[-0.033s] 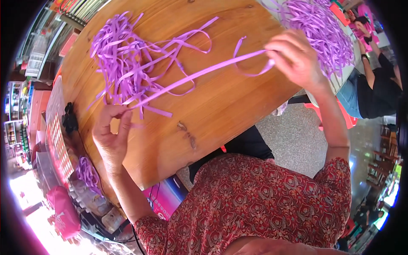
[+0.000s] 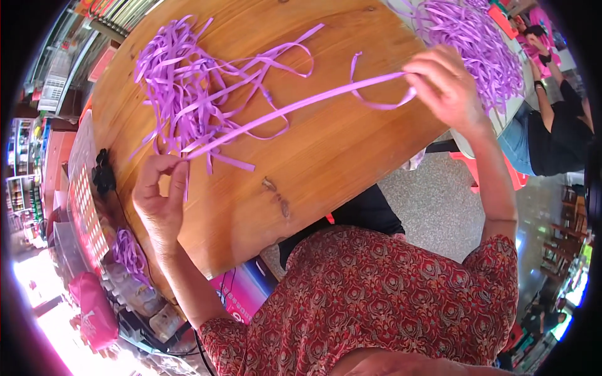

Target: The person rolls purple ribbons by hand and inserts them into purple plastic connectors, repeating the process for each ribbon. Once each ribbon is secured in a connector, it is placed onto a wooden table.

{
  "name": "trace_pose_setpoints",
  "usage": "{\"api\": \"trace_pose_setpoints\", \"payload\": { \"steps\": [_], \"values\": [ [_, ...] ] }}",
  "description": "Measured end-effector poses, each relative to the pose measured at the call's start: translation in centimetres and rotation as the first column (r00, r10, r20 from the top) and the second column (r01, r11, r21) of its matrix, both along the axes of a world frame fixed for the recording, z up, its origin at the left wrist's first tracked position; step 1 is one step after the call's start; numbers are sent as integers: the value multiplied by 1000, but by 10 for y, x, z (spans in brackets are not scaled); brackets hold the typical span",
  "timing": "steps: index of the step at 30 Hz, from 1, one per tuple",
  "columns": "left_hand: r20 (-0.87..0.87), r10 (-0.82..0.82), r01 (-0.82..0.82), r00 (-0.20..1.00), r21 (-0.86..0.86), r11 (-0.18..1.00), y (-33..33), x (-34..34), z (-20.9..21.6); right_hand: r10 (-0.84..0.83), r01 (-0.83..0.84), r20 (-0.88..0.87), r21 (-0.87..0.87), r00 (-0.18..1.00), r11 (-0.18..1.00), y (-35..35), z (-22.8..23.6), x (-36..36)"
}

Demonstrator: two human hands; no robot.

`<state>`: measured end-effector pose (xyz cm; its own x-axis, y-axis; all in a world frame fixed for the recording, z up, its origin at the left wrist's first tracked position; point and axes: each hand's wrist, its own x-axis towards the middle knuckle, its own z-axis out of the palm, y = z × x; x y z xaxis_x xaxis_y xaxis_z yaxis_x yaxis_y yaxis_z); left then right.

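Note:
A purple ribbon runs stretched and nearly straight between my two hands, above the wooden table. Its lower left end is pinched between thumb and forefinger of my left hand. My right hand grips the other end, with a loose tail of ribbon curling below the fingers. Just beyond my left hand lies a tangled pile of purple ribbons, with several strands straying over the wood. Past my right hand is a bigger heap of purple ribbons.
A small purple ribbon bundle lies by the table's left edge, near a black object with a cable. A pink bag sits at the lower left. Another person in black is at the right, beside a red stool.
My right hand has moved slightly to the right and my left hand slightly left, drawing the ribbon out a little longer between them. The piles have not moved.

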<state>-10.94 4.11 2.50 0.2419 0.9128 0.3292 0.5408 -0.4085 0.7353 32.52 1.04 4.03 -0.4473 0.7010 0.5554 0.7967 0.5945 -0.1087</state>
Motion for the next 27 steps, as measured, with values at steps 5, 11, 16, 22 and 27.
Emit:
{"api": "trace_pose_setpoints", "payload": {
  "steps": [5, 11, 16, 22, 27],
  "values": [
    [-30, 82, -81, 996, 58, 995, 6, -24, -8, -158, 159, 17, -45, 987, 986, -24, -6, 40],
    [-251, 237, -177, 939, 241, 954, 8, -52, -18, -216, 218, 43, -74, 975, 973, -46, -20, 73],
    [-128, 322, -326, 938, -12, 945, 9, -124, -38, -391, 359, -107, -234, 914, 904, -70, -25, 106],
    [74, 274, -268, 959, -85, 960, 2, -109, -41, -468, 281, -434, -428, 770, 859, -78, -38, 112],
    [619, 257, -100, 742, -277, 956, 2, -95, -44, -518, 66, -775, -533, 362, 844, -71, -42, 112]
  ]
}}
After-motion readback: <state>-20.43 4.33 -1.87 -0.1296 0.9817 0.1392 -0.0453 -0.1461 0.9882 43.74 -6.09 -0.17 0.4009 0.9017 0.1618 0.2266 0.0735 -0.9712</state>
